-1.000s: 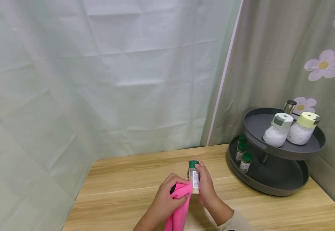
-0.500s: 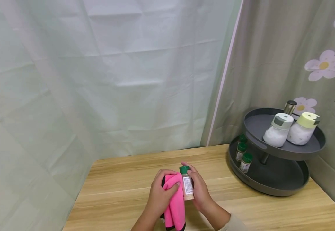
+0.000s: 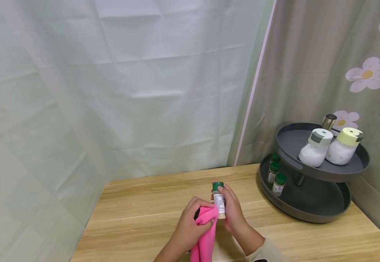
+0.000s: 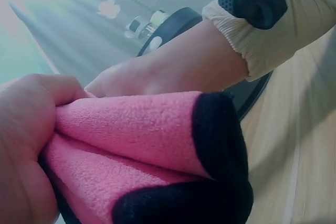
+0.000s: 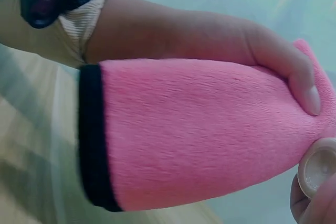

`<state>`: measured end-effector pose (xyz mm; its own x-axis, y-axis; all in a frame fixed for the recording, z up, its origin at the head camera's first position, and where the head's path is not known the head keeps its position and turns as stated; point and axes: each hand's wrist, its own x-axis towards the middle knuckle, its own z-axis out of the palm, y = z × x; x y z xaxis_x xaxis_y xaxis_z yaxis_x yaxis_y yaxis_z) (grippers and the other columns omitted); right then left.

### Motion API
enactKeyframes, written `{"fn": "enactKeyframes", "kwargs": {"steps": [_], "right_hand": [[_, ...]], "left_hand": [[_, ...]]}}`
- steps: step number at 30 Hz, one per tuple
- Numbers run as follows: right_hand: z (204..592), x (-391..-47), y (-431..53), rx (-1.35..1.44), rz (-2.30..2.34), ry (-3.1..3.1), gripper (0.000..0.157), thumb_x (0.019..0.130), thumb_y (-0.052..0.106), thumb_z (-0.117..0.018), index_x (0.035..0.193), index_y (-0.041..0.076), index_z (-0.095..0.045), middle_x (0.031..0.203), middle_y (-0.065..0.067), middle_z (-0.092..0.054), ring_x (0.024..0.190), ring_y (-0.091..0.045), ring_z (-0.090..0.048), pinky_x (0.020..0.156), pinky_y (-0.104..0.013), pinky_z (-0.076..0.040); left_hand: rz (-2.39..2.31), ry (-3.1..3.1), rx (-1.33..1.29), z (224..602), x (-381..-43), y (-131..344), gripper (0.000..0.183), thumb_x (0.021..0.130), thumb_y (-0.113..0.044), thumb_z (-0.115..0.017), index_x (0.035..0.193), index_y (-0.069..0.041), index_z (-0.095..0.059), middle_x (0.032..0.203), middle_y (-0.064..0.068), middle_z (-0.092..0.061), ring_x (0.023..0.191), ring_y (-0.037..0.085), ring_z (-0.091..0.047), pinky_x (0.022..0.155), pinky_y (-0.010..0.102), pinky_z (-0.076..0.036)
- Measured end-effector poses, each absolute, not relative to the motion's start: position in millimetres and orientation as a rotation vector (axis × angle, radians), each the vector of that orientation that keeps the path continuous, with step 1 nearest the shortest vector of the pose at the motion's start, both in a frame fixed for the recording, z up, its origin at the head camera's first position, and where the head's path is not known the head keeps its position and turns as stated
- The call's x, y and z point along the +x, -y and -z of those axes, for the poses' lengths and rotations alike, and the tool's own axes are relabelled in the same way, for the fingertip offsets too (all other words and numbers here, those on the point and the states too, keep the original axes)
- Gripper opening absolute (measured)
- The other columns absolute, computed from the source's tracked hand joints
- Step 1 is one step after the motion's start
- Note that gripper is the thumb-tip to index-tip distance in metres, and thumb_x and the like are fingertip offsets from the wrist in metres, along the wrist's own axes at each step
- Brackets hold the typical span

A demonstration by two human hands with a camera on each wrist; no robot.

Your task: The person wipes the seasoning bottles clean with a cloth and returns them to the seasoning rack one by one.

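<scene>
My right hand (image 3: 233,209) grips a small clear spice jar (image 3: 219,203) with a green cap and a white printed label, cap upward. In my left hand (image 3: 191,225) is a folded pink cloth (image 3: 206,233) with black edging, pinched between thumb and fingers. The cloth's upper fold lies against the jar's left side. In the right wrist view the jar's round base (image 5: 318,167) shows beside the cloth (image 5: 210,135), which hangs from the left hand. The left wrist view shows the cloth (image 4: 142,124) bunched in the left hand's grip; the jar is hidden there.
A dark grey two-tier round rack (image 3: 308,214) stands on the wooden table (image 3: 137,218) to the right. Several green-capped jars (image 3: 278,184) sit on its lower tier. Two white jars (image 3: 315,149) and a metal-topped container (image 3: 329,121) are above. Curtains hang behind.
Both hands moved left and toward me with the jar and cloth, then came back right and away. The cloth shifted along the jar's side. The rack stayed still.
</scene>
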<state>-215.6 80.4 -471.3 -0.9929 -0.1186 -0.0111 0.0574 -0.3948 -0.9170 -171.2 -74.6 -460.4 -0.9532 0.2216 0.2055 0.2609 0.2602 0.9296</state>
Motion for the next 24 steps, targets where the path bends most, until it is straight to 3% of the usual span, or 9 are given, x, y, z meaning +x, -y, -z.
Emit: {"fn": "enactKeyframes", "kwargs": {"steps": [5,10,18,24], "right_hand": [[472.1,-218.4,-82.1,-0.104,2.539,-1.626,0.037,0.108,0.037,-0.034,0.129,0.009,-0.049,0.102,-0.002,-0.062,0.081,-0.011,-0.058,0.063,-0.022,-0.052],[473.1,-214.5,-78.2,-0.117,2.482,-1.624,0.047,0.110,0.039,-0.024,0.138,0.012,-0.049,0.104,-0.001,-0.062,0.085,-0.012,-0.060,0.071,-0.024,-0.054],[470.8,-205.8,-71.8,-0.251,2.371,-1.612,0.040,0.107,0.032,-0.032,0.142,0.016,-0.044,0.117,-0.003,-0.058,0.105,-0.016,-0.061,0.087,-0.032,-0.055],[471.9,-206.4,-74.8,-0.325,2.366,-1.633,0.031,0.108,0.033,-0.040,0.135,0.022,-0.049,0.114,-0.004,-0.059,0.097,-0.015,-0.064,0.081,-0.032,-0.058]], "left_hand": [[1.818,2.456,-0.477,460.9,-170.5,73.6,0.033,0.084,-0.009,-0.079,0.108,-0.030,-0.068,0.111,-0.004,-0.060,0.100,0.010,-0.059,0.082,0.021,-0.052],[1.824,2.430,-0.335,459.9,-173.6,76.3,0.033,0.084,-0.009,-0.079,0.108,-0.030,-0.067,0.111,-0.004,-0.061,0.100,0.013,-0.059,0.082,0.023,-0.054],[1.855,2.323,-0.162,454.9,-177.6,85.1,0.032,0.085,-0.012,-0.079,0.112,-0.024,-0.065,0.115,0.000,-0.060,0.102,0.017,-0.058,0.083,0.024,-0.053],[1.928,2.287,-0.147,454.5,-178.0,87.0,0.032,0.087,-0.014,-0.078,0.115,-0.021,-0.064,0.118,0.004,-0.058,0.104,0.020,-0.058,0.082,0.026,-0.054]]}}
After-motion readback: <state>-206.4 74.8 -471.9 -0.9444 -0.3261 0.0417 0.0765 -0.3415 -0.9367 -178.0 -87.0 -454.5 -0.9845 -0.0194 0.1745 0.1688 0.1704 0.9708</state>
